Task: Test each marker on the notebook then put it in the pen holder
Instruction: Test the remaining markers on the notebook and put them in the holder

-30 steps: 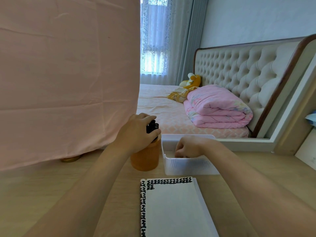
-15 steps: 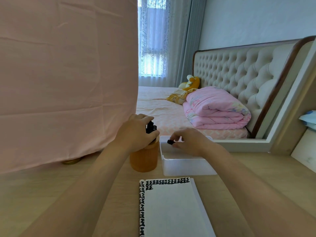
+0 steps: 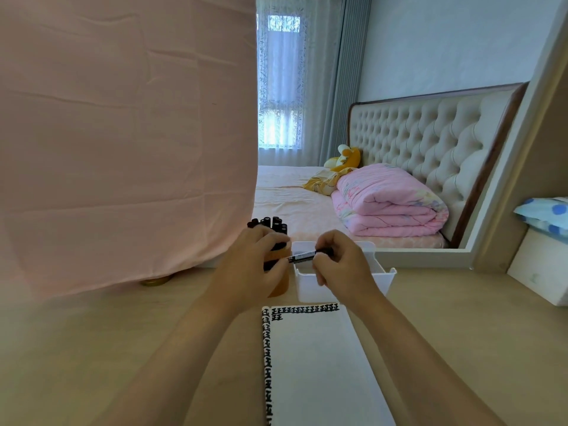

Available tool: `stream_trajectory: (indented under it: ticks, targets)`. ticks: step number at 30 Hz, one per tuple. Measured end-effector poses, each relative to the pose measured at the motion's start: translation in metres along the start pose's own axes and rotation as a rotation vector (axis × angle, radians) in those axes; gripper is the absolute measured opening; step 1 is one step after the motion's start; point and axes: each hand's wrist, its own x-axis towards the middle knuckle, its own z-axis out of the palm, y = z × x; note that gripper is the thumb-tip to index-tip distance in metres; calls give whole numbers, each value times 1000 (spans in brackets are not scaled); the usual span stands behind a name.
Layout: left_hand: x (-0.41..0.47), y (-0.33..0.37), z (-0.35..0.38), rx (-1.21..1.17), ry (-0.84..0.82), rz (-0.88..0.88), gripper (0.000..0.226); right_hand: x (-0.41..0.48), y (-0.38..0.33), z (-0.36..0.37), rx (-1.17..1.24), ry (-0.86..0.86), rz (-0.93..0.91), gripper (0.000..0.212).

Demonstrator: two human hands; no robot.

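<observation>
I hold a black marker (image 3: 302, 257) with a white label level between my hands, above the white bin (image 3: 382, 273). My right hand (image 3: 341, 265) pinches its right end. My left hand (image 3: 249, 267) curls round its left end, in front of the orange pen holder (image 3: 279, 287). Several black markers (image 3: 271, 224) stand in the holder and stick up behind my left hand. The open notebook (image 3: 310, 367) lies on the desk just in front of the bin, with black test marks along its top and left edges. What is inside the bin is hidden.
A pink cloth (image 3: 123, 133) hangs at the left over a stand with a brass foot (image 3: 155, 281). A mirror frame (image 3: 504, 186) rises behind the bin. A white box (image 3: 541, 272) sits at the right on the wooden desk (image 3: 92, 348).
My right hand lifted a marker out of the bin and brought it up towards my left hand. My left hand came down from the holder's top to meet the marker's end.
</observation>
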Motion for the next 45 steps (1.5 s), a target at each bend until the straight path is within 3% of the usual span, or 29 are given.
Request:
stream_trajectory:
  ticks: [3,6,8,11,13,17,21,28,34,38,40,45]
  targets:
    - [-25,-9,1,9,-68,-77,31,-15,5,10,205,11,89,18]
    - [-43,-16,2,-28,-126,-181,18,-23,14,17,199,-2,131,20]
    - [-52,-19,6,-6,-166,-223,16,-26,23,19,35,-26,107,20]
    - [-63,-23,13,43,-190,-236,18,-30,33,19,-529,-107,-153,14]
    - [-63,-23,16,40,-205,-215,18,-32,32,21,-718,-148,-325,8]
    - [-61,-26,21,5,-224,-170,18,-27,38,32,-788,-343,-377,28]
    - [-64,-30,24,-1,-202,-140,20,-26,49,33,-698,-437,-271,24]
    - [-60,-31,20,-81,-232,-97,16,-22,47,28,-721,-441,-260,23]
    - [-57,-29,18,-152,-304,-153,18,-25,39,26,-797,-345,-515,14]
    - [-57,-27,14,-326,-325,-251,20,-23,33,28,-951,-245,-725,8]
    - [-55,-28,13,-298,-319,-238,19,-23,31,26,-914,-266,-672,13]
    - [-54,-37,17,-92,-330,-107,18,-26,33,28,-760,-416,-256,25]
